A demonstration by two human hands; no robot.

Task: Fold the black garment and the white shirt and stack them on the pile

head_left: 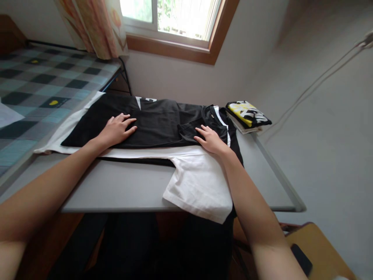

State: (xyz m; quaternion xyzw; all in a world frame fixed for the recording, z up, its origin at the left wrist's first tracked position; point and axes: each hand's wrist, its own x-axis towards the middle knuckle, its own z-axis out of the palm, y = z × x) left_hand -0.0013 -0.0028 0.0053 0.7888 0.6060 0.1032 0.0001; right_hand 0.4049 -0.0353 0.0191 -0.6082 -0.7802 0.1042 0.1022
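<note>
A black T-shirt with a white print near its far edge lies folded lengthwise on the grey table. Beneath it spreads a white T-shirt, whose sleeve hangs slightly over the table's front edge. My left hand rests flat on the black cloth toward its left end, fingers spread. On the folded black sleeve close to the collar lies my right hand, its fingers also stretched out. Neither hand grips the fabric. More black cloth shows below the white layer.
Folded clothes with a yellow, white and black print are stacked at the table's back right corner. A bed with a checked cover stands at left. Behind are a curtain and window. A wooden chair holds a dark phone-like object.
</note>
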